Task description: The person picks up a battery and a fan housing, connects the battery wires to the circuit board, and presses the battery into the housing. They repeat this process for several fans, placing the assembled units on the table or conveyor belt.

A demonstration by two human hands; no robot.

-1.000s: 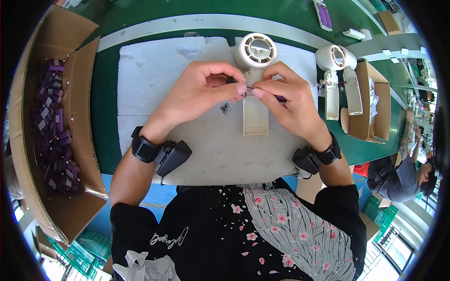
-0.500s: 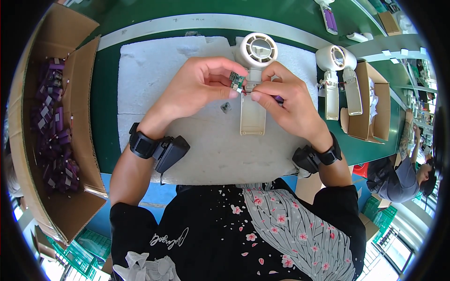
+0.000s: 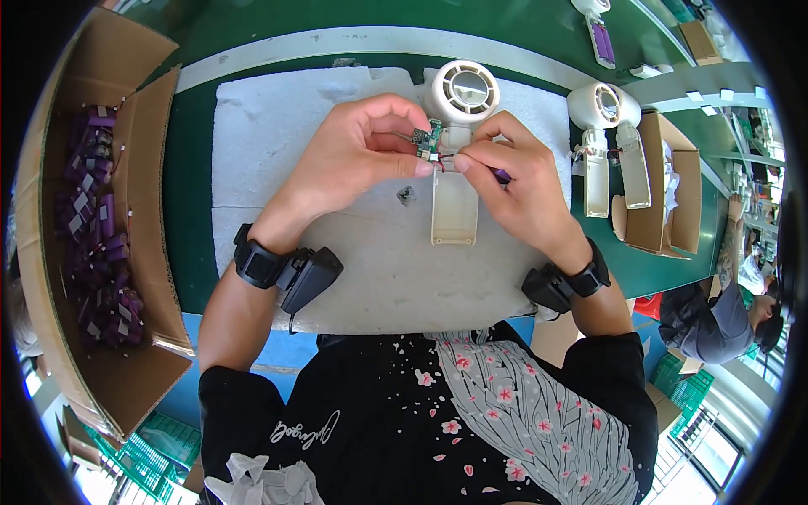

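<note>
My left hand point(image 3: 358, 156) is closed, pinching a small green circuit board point(image 3: 434, 135) between thumb and fingers. Thin red and dark wires point(image 3: 446, 156) run from the board's edge to my right hand point(image 3: 523, 175), whose thumb and forefinger are closed on them. A purple battery cell point(image 3: 502, 176) shows partly under those right fingers; the rest is hidden. Beneath both hands lies a cream handheld fan point(image 3: 465, 91) with a round grille, its handle shell point(image 3: 454, 220) open toward me. A small dark piece point(image 3: 406, 195) rests left of the handle.
White foam sheets point(image 3: 278, 126) cover the green bench. At left stands a cardboard box point(image 3: 147, 185) of purple battery cells point(image 3: 93, 219). Two more fans point(image 3: 595, 164) lie at right beside a smaller carton point(image 3: 683, 194). Another person point(image 3: 715, 324) sits at far right.
The circuit board has turned in my left fingers, so more of its green edge shows. The right fingers have shifted slightly against the wires at the board.
</note>
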